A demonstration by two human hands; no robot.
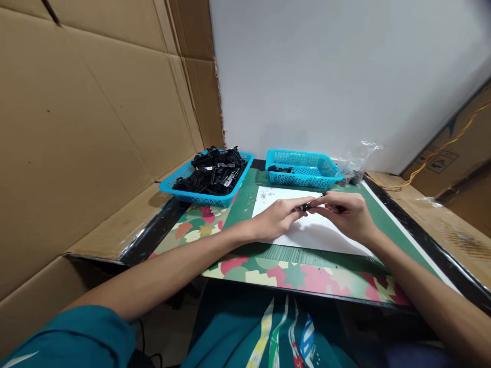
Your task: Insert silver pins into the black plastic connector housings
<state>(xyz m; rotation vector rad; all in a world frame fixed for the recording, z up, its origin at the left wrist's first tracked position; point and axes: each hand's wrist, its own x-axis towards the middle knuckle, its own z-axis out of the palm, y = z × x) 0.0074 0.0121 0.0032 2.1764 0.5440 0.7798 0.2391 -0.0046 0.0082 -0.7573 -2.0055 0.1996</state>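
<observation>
Above a white sheet of paper point(330, 236), both my hands meet at a small black plastic part point(306, 207). My left hand point(278, 217) is closed, pinching the part between thumb and fingers. From the other side my right hand point(345, 210) is closed too, its fingertips pressed against the same part. Most of the part is covered by my fingers, so its exact kind does not show. Tiny dark pieces point(264, 193) lie scattered on the far left corner of the paper and on the green mat beside it.
A blue basket point(199, 200) heaped with black plastic parts point(217, 171) stands at the left. Behind the paper is a second blue basket point(303, 180) with a few black parts. A clear plastic bag point(355, 163) sits beside it. Cardboard walls point(95, 102) flank the table.
</observation>
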